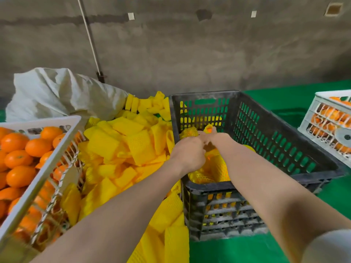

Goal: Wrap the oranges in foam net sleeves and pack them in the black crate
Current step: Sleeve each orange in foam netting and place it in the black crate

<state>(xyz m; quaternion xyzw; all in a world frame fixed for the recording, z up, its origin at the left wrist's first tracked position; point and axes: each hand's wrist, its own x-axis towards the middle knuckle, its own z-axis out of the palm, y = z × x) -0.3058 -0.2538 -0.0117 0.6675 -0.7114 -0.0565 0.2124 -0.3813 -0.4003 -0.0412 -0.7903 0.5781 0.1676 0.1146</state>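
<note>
now both grips meet over black crate (203, 94). right grip (213, 139) pinching sleeved orange (209, 128) at fingertips. left grip (187, 150) curled close against right; what it holds hidden, cannot tell. sleeved orange sits just beyond fingers toward far wall, open sleeve end up, above wrapped oranges (205, 175) in crate. i judge right grip nearer; release goes straight down. loose sleeves (123, 145), bare oranges (19, 154) off left.

No readable text anywhere.
</note>
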